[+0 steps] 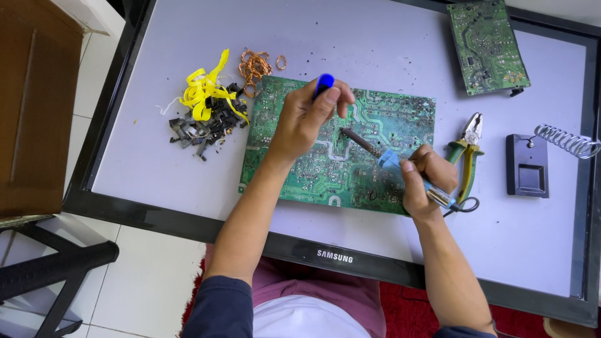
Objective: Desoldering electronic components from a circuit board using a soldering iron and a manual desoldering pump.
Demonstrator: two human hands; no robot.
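The left hand point(307, 122) is clenched around a blue-capped tool point(323, 83), its cap poking up above the fingers, and rests on the large green circuit board point(313, 172) that lies flat on the table point(388, 44). The right hand point(427, 181) grips the blue handle of a soldering iron point(382, 155), whose dark tip slants up and to the left, meeting the board just beside the left hand. A cord loops out behind the right wrist. Just right of the right hand lie pliers with green and yellow handles point(466, 153); farther right stands a black soldering stand with a wire coil point(529, 164). Beyond it, well apart, a smaller green circuit board point(488, 47) lies tilted. Left of the left hand sits a heap of yellow strips point(203, 94), dark small parts point(200, 128) and copper wire coils point(253, 66).
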